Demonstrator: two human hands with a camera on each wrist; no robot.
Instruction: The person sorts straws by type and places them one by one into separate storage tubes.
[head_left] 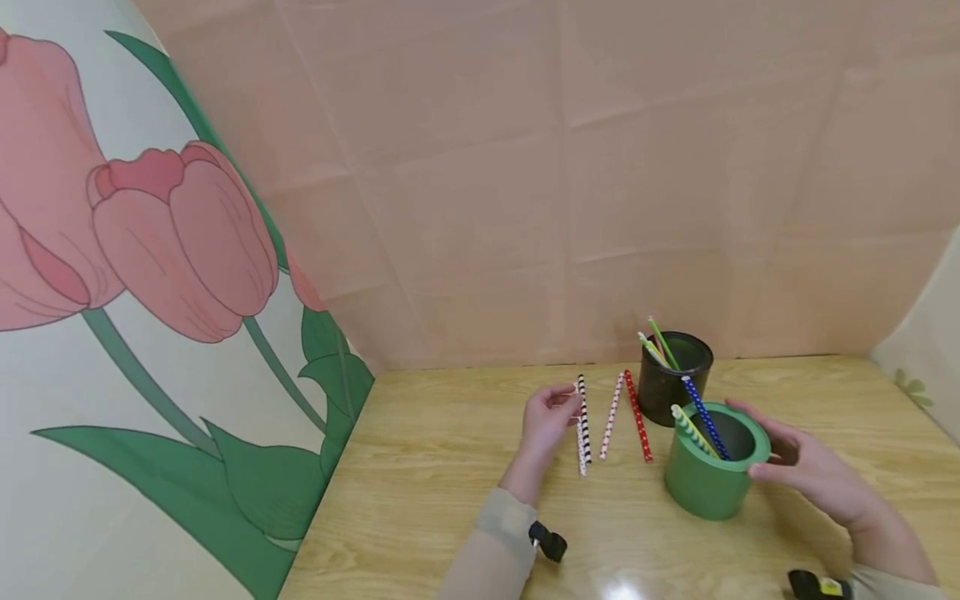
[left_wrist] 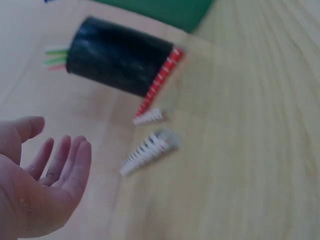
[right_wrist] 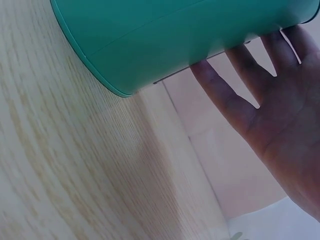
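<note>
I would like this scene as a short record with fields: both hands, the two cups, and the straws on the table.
Left hand: beside the black-striped straw; contact unclear
Right hand: around one side of the green cup, touching it
Green cup: upright; blue straw and green-striped straw inside
Dark cup: upright behind the green cup, holding several straws
On table: black-striped straw, pale straw alongside, pink-patterned straw, red straw

We see a wood-grained tabletop [head_left: 405, 508]; on it we find a green pot [head_left: 701, 492], a dark cup [head_left: 658, 398], a red dotted straw [head_left: 639, 417], a pink-patterned straw [head_left: 611, 418], and a black-striped straw [head_left: 586, 429] right alongside a speckled white straw [head_left: 582, 462].
</note>
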